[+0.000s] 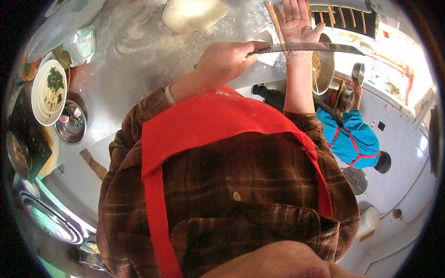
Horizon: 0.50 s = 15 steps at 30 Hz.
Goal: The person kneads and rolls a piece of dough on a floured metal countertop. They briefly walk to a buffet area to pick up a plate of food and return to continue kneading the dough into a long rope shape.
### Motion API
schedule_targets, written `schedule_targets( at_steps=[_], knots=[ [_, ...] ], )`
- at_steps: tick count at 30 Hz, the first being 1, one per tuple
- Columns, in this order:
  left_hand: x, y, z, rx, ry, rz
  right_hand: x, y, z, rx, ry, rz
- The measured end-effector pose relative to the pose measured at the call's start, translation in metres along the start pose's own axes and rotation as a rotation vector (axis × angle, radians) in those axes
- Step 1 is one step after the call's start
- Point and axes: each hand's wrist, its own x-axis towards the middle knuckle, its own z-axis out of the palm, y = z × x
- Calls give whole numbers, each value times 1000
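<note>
My left hand (pixel 222 61) is closed around the handle of a long knife (pixel 308 47). Its blade runs to the right and lies across the floury wrist of my right arm. My right hand (pixel 296 22) is held out flat, palm up, fingers spread, holding nothing, with a ring on one finger. A pale lump of dough (pixel 192 14) rests on the floured steel worktop (pixel 134 55), beyond and to the left of both hands. I wear a brown plaid shirt and a red apron.
A white plate of noodles with green herbs (pixel 48 92) and a steel bowl (pixel 70 124) sit at the left. A wooden stick (pixel 274 21) lies by my right hand, beside a metal pan (pixel 324 69). A co-worker in a blue top (pixel 354 139) stands at the right.
</note>
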Motion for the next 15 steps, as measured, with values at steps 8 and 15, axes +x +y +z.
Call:
schedule_targets(
  at_steps=[8, 15],
  knots=[
    [0, -3, -3, 76, -101, -61, 2, 7, 4, -213, -138, 48],
    [2, -4, -4, 139, -39, -51, 4, 15, 30, -316, 73, 107]
  ],
)
